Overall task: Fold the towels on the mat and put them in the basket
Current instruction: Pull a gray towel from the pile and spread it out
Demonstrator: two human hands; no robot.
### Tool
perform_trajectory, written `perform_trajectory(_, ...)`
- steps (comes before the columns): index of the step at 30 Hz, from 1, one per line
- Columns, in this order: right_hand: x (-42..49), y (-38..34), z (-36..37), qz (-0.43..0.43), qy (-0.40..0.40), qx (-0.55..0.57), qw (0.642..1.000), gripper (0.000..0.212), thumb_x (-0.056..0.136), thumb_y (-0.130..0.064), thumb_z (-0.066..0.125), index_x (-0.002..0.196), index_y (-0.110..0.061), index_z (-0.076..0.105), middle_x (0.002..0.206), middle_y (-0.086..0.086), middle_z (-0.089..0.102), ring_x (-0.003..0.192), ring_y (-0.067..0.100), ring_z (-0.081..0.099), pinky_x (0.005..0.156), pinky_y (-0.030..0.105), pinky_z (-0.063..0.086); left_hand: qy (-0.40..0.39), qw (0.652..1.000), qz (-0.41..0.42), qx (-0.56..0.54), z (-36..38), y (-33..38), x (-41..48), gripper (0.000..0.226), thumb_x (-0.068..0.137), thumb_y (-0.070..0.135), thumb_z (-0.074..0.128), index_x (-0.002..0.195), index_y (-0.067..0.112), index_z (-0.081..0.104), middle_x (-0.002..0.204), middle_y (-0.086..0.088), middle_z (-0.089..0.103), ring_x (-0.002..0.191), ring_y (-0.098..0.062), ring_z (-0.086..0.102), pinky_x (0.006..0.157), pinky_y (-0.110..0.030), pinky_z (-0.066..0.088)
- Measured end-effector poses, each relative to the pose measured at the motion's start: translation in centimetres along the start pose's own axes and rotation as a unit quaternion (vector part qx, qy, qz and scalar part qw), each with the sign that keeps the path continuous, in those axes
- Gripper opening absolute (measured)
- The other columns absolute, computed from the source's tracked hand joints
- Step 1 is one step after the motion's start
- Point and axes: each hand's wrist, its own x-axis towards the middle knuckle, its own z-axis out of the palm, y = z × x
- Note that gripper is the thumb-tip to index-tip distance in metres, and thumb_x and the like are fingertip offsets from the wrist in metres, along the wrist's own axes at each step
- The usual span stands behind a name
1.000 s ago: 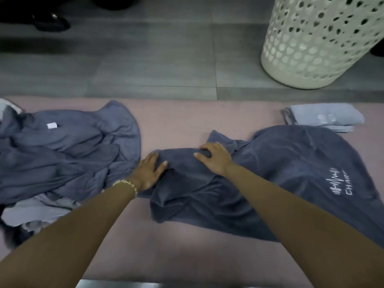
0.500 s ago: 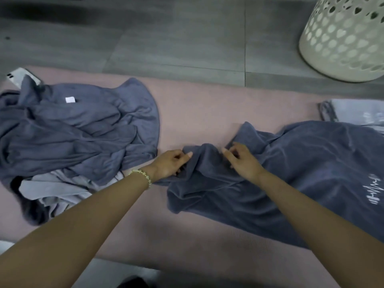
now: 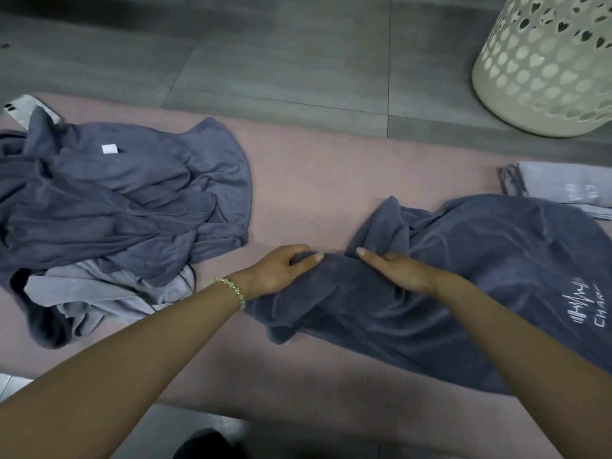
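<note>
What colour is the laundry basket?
Cream-white basket, with heart-shaped holes; seen in the head view.

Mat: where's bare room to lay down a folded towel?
Two free patches on the pink mat: the strip between the crumpled towel pile and the dark towel, running to the far edge; and the near strip under the forearms. Crowded: left end under the pile, right end under the dark towel and the folded towel.

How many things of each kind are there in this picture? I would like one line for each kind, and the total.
Loose towel under both hands, dark grey: 1
Folded towel, light grey: 1
Heap of crumpled towels: 1 heap; towels inside cannot be counted
Basket, white: 1
Mat, pink: 1
Phone: 1
Bracelet: 1
Total: 7
</note>
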Motion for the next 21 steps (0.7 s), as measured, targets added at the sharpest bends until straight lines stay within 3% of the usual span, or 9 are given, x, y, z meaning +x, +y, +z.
perform_trajectory(3, -0.7, -0.8, 0.8, 0.028, -0.1, 0.039, 0.994, 0.072, 0.085, -0.073, 0.028, 0.137, -0.027, 0.042, 0.135, -0.009, 0.048, 0.127, 0.016, 0.045, 0.105, 0.027, 0.032, -0.042, 0.999, 0.033, -0.004, -0.5, 1.3, -0.5, 0.029, 0.095, 0.034, 0.05, 0.078, 0.011, 0.05, 0.069, 0.004, 0.048, 0.065, -0.003, 0.045, 0.063, -0.016, 0.04)
perform_trajectory(6, -0.7, -0.4, 1.4, 0.018, -0.169, 0.113, 0.979, 0.072, 0.076, -0.077, 0.042, 0.129, -0.029, 0.049, 0.135, -0.006, 0.055, 0.122, 0.012, 0.052, 0.107, 0.029, 0.035, -0.107, 0.994, 0.026, 0.006, -0.5, 1.5, -0.9, 0.021, 0.094, 0.03, 0.054, 0.084, 0.011, 0.054, 0.076, 0.002, 0.056, 0.071, -0.004, 0.051, 0.067, -0.017, 0.044)
perform_trajectory(9, -1.2, -0.8, 1.0, -0.004, -0.196, 0.221, 0.955, 0.058, 0.078, -0.061, 0.056, 0.121, -0.022, 0.058, 0.126, -0.003, 0.063, 0.116, 0.011, 0.059, 0.101, 0.025, 0.042, -0.073, 0.994, 0.003, -0.085, -0.9, 2.8, -1.6, 0.015, 0.093, 0.027, 0.056, 0.089, 0.012, 0.057, 0.077, 0.005, 0.061, 0.068, 0.0, 0.056, 0.061, -0.012, 0.046)
perform_trajectory(11, -1.9, -1.6, 0.0, -0.03, -0.192, 0.233, 0.953, 0.049, 0.078, -0.05, 0.061, 0.114, -0.016, 0.064, 0.117, 0.001, 0.069, 0.109, 0.013, 0.064, 0.092, 0.023, 0.051, -0.071, 0.994, -0.028, -0.073, -2.3, 4.2, -2.0, 0.029, 0.09, 0.036, 0.057, 0.097, 0.008, 0.061, 0.081, 0.003, 0.063, 0.072, -0.002, 0.058, 0.064, -0.012, 0.047)
perform_trajectory(13, -2.5, -2.9, -1.5, -0.056, -0.153, 0.214, 0.963, 0.049, 0.07, -0.044, 0.067, 0.108, -0.013, 0.066, 0.108, 0.003, 0.072, 0.101, 0.012, 0.067, 0.082, 0.02, 0.054, -0.104, 0.992, -0.061, -0.038, -3.9, 5.6, -2.6, 0.051, 0.082, 0.053, 0.054, 0.104, 0.009, 0.068, 0.093, 0.002, 0.07, 0.085, -0.007, 0.064, 0.077, -0.017, 0.05)
perform_trajectory(15, -2.5, -5.0, -3.0, -0.078, -0.109, 0.176, 0.975, 0.044, 0.072, -0.042, 0.068, 0.105, -0.013, 0.069, 0.105, 0.003, 0.073, 0.098, 0.012, 0.068, 0.078, 0.019, 0.053, -0.113, 0.989, -0.08, -0.059, -5.1, 6.4, -3.1, 0.055, 0.079, 0.056, 0.053, 0.106, 0.011, 0.07, 0.101, -0.001, 0.072, 0.092, -0.011, 0.067, 0.083, -0.019, 0.052)
perform_trajectory(18, -1.2, -10.7, -4.6, -0.15, 0.034, 0.157, 0.976, 0.027, 0.078, -0.033, 0.072, 0.098, -0.015, 0.072, 0.095, 0.002, 0.074, 0.088, 0.01, 0.069, 0.076, 0.017, 0.053, -0.017, 0.979, -0.046, -0.2, -6.9, 6.9, -2.9, 0.036, 0.093, 0.038, 0.05, 0.109, 0.011, 0.068, 0.102, -0.005, 0.072, 0.091, -0.015, 0.068, 0.076, -0.019, 0.054)
perform_trajectory(21, 1.6, -18.2, -5.3, -0.265, 0.199, 0.157, 0.93, 0.004, 0.082, -0.016, 0.073, 0.084, -0.015, 0.07, 0.069, -0.011, 0.066, 0.058, -0.009, 0.057, 0.063, 0.006, 0.046, 0.125, 0.941, 0.005, -0.313, -10.1, 7.2, -1.9, 0.032, 0.099, 0.029, 0.044, 0.118, 0.009, 0.061, 0.107, -0.006, 0.07, 0.095, -0.013, 0.067, 0.075, -0.019, 0.054)
